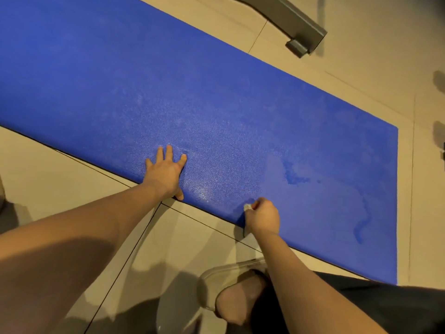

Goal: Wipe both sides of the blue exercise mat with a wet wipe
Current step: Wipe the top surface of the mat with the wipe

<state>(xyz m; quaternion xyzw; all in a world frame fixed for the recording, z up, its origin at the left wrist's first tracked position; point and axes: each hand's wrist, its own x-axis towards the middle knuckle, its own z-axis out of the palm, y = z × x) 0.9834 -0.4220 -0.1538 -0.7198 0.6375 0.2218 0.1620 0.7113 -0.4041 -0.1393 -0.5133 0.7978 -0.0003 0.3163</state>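
Beige tiled floor. Blue exercise mat, flat under left hand and right hand; damp streaks rightward of right hand. Left hand: splayed, pressing down. Right hand: clutching wet wipe at near edge. Upper-side wiping, seemingly; next strokes toward left hand.

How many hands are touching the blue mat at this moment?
2. The left hand lies flat on the blue exercise mat by its near edge; the right hand, further right, presses a wet wipe on it.

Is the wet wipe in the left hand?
No, the left hand presses flat on the blue mat; the right hand grips the wet wipe.
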